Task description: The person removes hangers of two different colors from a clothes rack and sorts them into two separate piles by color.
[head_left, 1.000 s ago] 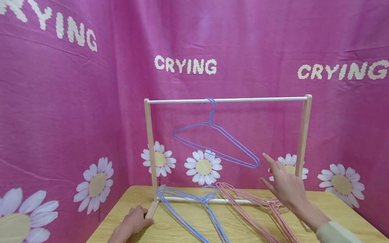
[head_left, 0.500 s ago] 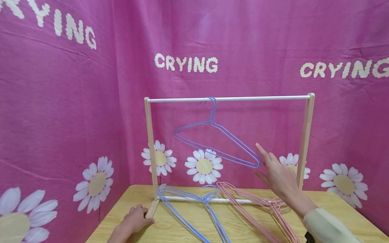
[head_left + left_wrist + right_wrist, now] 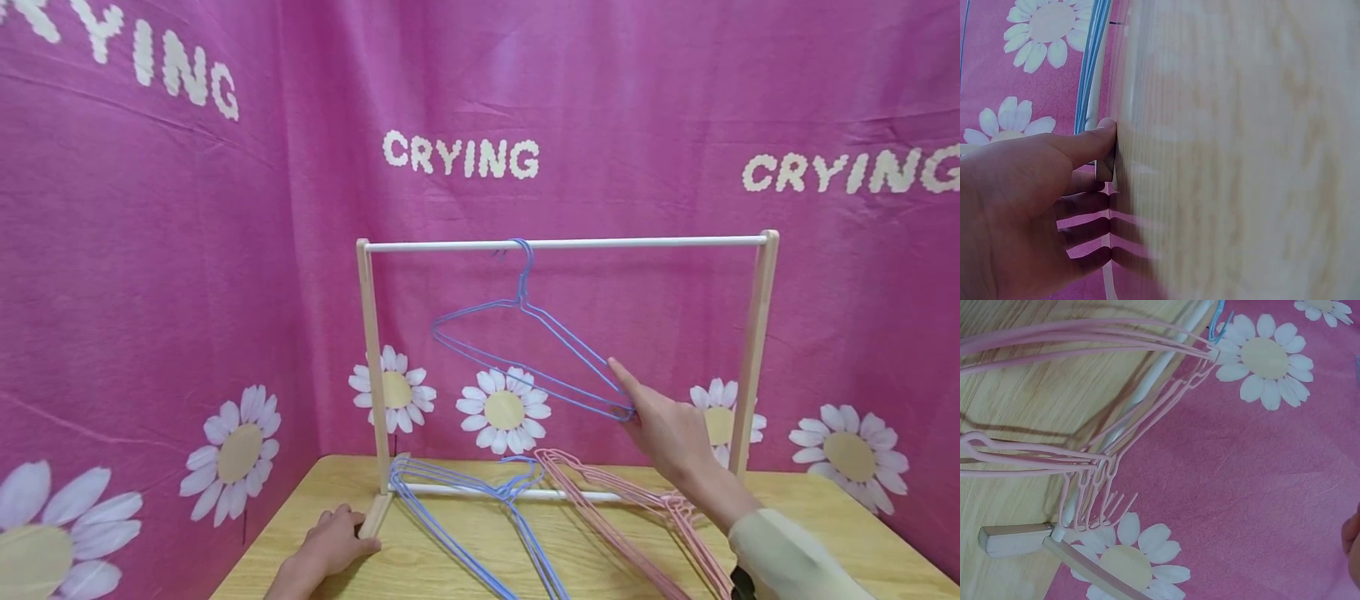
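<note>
My left hand (image 3: 326, 546) pinches the front end of the left wooden foot (image 3: 375, 518) of a clothes rack (image 3: 756, 342), thumb against one side; in the left wrist view, the other fingers (image 3: 1082, 236) spread beyond it. Two blue wire hangers (image 3: 522, 290) hang from the rack's white top bar (image 3: 645, 244), turned at an angle. At their right corner is my right hand (image 3: 671, 437), index finger extended over the sloping wires, thumb at the lower corner. Only a sliver of right fingers (image 3: 1352, 547) shows in the right wrist view.
Blue hangers (image 3: 504, 493) lie stacked across the rack's lower white bar (image 3: 573, 496). To their right lies a stack of pink hangers (image 3: 600, 527), hooks near the right foot (image 3: 1016, 540). The wooden table (image 3: 292, 508) stands before a pink curtain (image 3: 637, 100) with daisies.
My right hand has moved left from beside the hanging blue hangers to their right corner, which has shifted slightly left. The left hand stays at the rack's foot.
</note>
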`<state>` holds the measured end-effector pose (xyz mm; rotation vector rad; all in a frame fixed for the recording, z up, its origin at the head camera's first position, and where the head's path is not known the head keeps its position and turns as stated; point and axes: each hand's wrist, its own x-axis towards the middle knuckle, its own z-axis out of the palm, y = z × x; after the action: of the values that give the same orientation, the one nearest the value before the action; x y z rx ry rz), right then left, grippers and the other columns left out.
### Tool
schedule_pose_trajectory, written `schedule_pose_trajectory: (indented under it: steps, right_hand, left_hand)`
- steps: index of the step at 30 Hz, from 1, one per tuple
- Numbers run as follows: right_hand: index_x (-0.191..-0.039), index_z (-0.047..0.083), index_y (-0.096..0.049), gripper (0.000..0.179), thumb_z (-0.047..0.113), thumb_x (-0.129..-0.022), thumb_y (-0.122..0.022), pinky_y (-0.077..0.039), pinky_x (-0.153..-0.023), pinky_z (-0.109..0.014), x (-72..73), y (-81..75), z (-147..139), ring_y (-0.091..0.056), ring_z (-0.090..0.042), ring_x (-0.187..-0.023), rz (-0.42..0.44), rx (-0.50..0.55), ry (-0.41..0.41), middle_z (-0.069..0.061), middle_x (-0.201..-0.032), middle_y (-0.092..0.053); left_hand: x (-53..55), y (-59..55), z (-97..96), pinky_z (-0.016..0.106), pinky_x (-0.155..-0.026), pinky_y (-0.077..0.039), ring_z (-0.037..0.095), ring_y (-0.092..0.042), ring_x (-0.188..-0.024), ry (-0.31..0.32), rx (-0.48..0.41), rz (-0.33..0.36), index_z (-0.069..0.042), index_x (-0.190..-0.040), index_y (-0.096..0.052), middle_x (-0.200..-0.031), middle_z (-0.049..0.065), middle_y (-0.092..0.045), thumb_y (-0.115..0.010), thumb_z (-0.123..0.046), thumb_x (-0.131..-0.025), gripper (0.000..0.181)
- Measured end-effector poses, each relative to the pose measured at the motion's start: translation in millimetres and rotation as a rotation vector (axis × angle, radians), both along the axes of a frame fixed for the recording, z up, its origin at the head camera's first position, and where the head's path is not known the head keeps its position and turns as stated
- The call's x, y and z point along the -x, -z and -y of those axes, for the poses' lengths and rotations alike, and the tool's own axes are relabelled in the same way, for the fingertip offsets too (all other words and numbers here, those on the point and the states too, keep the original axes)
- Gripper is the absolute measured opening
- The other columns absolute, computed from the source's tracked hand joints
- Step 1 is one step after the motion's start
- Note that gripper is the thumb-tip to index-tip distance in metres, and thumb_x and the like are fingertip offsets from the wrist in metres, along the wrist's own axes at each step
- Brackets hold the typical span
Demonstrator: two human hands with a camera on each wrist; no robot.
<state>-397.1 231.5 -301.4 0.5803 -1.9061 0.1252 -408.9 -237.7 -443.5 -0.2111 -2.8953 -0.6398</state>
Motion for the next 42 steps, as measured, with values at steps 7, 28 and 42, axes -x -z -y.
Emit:
schedule_pose_trajectory:
  steps: [7, 28, 42]
  right_hand:
    - [-0.142, 0.010, -0.054, 0.069, 0.057, -0.102, -0.025, -0.024, -0.041, -0.020, -3.8, 1.8, 0.1, -0.025, -0.002, -0.045, -0.062, -0.009, -0.037, 0.006, -0.059, -0.045]
    - [-0.134, 0.005, -0.060, 0.068, 0.059, -0.100, -0.039, -0.017, -0.040, -0.016, -26.9, 33.8, -1.4, -0.020, 0.009, -0.049, -0.181, 0.186, -0.010, 0.012, -0.052, -0.042]
    - [-0.135, 0.004, -0.059, 0.068, 0.059, -0.099, -0.043, -0.023, -0.038, -0.020, -32.4, 33.5, -8.6, -0.038, 0.001, -0.046, -0.188, 0.269, -0.043, 0.004, -0.061, -0.056]
  left_hand:
    - [-0.2, -0.5, -0.4, 0.044, -0.074, -0.042, 0.026, -0.048, -0.089, -0.001, 0.001, 0.006, 0.000, -0.115, -0.070, -0.097, 0.008, -0.055, -0.080, -0.033, -0.080, 0.049]
    - [-1.9, 0.5, -0.9, 0.042, -0.073, -0.041, 0.024, -0.047, -0.088, -0.007, -0.003, -0.005, -0.001, -0.116, -0.070, -0.094, 0.005, -0.054, -0.080, -0.034, -0.080, 0.050]
    - [-2.2, -1.1, -1.1, 0.041, -0.071, -0.040, 0.024, -0.047, -0.086, -0.002, -0.005, 0.003, 0.000, -0.115, -0.071, -0.092, 0.005, -0.053, -0.081, -0.033, -0.080, 0.049]
